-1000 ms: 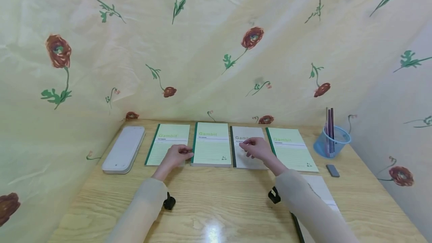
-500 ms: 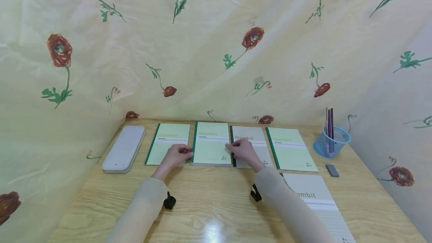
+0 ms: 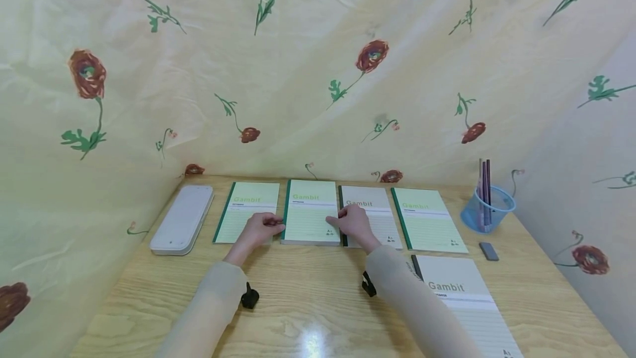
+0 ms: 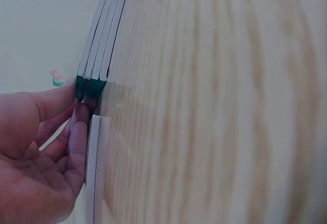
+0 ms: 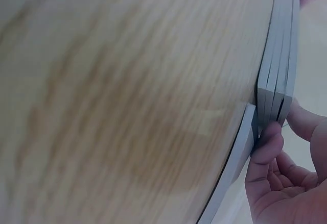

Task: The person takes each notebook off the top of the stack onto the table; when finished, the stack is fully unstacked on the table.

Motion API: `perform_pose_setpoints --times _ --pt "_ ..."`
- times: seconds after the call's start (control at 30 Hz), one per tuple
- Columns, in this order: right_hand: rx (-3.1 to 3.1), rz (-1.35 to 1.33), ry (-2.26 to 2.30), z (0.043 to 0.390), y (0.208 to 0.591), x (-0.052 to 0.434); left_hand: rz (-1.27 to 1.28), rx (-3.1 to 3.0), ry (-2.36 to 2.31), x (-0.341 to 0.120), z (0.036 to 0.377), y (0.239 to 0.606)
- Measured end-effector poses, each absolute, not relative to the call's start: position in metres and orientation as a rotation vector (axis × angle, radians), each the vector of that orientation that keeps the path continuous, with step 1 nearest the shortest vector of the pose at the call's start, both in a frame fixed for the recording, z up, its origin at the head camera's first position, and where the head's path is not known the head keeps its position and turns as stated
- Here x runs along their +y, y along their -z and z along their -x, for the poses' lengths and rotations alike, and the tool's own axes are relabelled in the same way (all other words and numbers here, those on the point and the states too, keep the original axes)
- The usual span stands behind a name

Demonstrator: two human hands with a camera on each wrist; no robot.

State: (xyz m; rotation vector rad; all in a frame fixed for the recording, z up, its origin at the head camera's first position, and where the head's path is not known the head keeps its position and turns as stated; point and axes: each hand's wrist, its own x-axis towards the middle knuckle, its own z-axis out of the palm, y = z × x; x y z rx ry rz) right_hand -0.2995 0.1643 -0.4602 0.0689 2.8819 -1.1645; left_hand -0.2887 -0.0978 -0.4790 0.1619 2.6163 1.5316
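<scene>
A stack of several green-spined notebooks (image 3: 310, 206) lies at the back middle of the wooden table. My left hand (image 3: 259, 228) holds its spine side, thumb at the upper edge and curled fingers lower against it, as the left wrist view shows on the stacked edges (image 4: 104, 35). At the opposite side my right hand (image 3: 354, 222) has its thumb over the top cover and its index finger against the lower page edges (image 5: 276, 76). Under the right hand lies a grey notebook (image 3: 382, 222); under the left hand, another green notebook (image 3: 255, 192).
A further green notebook (image 3: 429, 220) lies right of the grey one. Nearer the front right is a larger-looking grey notebook (image 3: 472, 314), partly under the right sleeve. A white case (image 3: 184, 217) lies at left; a blue pencil cup (image 3: 489, 211) and grey eraser (image 3: 489, 251) at right.
My right hand has moved left from over the grey notebook to the right edge of the green stack, uncovering the front grey notebook. The left hand has stayed at the spine.
</scene>
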Motion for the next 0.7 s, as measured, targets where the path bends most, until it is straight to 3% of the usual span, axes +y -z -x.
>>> perform_pose_setpoints --times 0.7 --pt "2.926 -0.087 1.141 0.3009 0.4636 0.1664 -0.136 2.616 -1.527 -0.0953 0.2874 0.4796"
